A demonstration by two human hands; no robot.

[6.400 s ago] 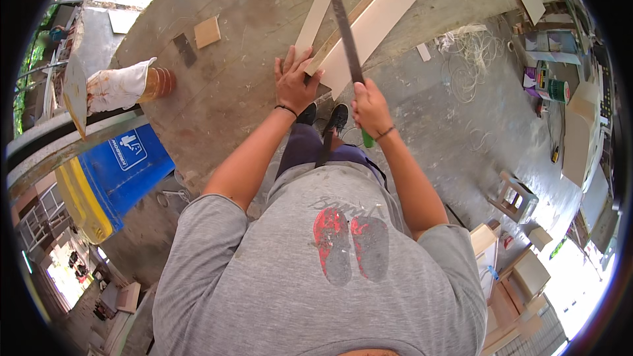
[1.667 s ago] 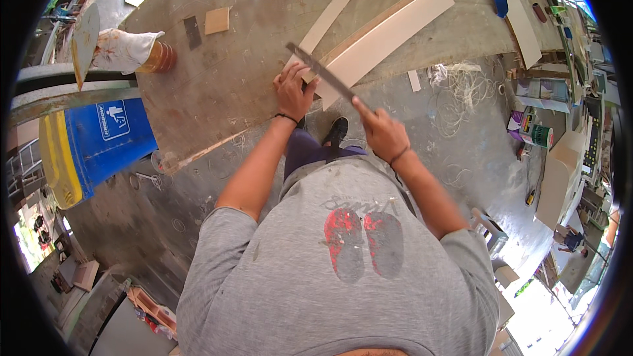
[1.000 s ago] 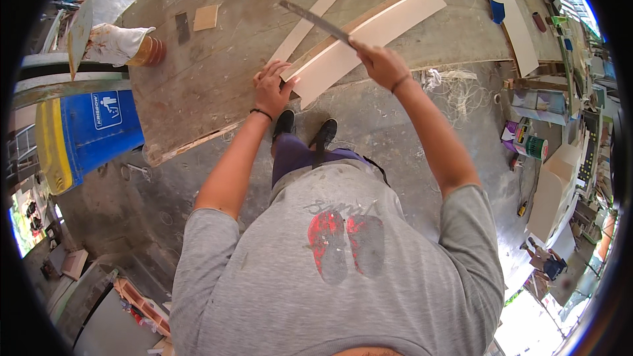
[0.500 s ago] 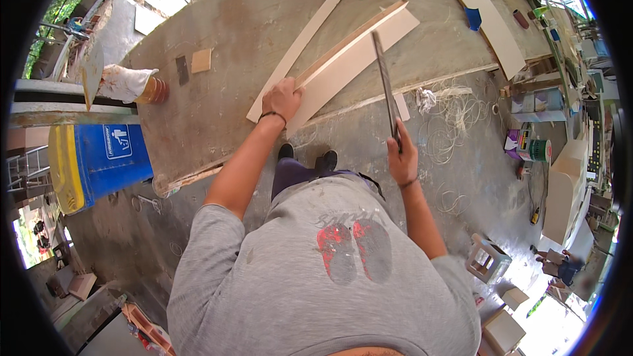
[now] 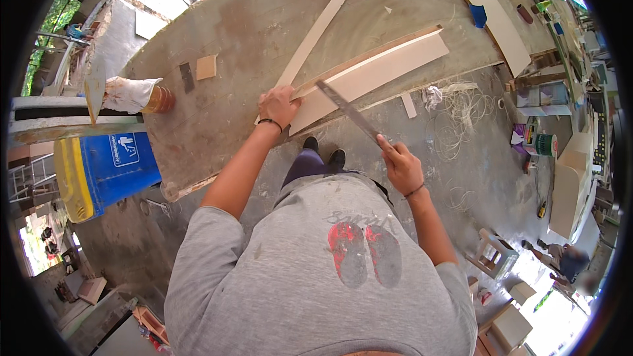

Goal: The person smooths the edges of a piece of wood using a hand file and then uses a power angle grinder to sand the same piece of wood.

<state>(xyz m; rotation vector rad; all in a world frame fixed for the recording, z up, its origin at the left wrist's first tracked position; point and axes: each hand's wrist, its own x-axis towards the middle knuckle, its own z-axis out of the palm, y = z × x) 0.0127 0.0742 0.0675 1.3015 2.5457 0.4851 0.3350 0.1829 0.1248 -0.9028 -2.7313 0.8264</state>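
Observation:
A long wooden piece [image 5: 389,66] with a raised strip along its far edge lies slanted across the worktable [image 5: 231,33]. My left hand [image 5: 278,106] is closed over its near left end, beside a narrow wooden strip [image 5: 316,29] that lies at an angle to it. In my right hand [image 5: 402,169] is a long, flat metal file [image 5: 349,112], gripped at its near end. The file's far tip reaches over the wooden piece, close to my left hand; whether it touches the wood I cannot tell.
A curved board [image 5: 491,20] with a blue scrap lies at the table's right. A blue and yellow bin [image 5: 109,171] stands left, below an orange container [image 5: 160,100] with a white bag. Tangled strapping [image 5: 461,115] litters the floor; a stool [image 5: 493,254] stands right.
The wooden piece has swung so its far end lies further right and nearer me. The file's tip has moved left, from beside the piece's far end to near my left hand.

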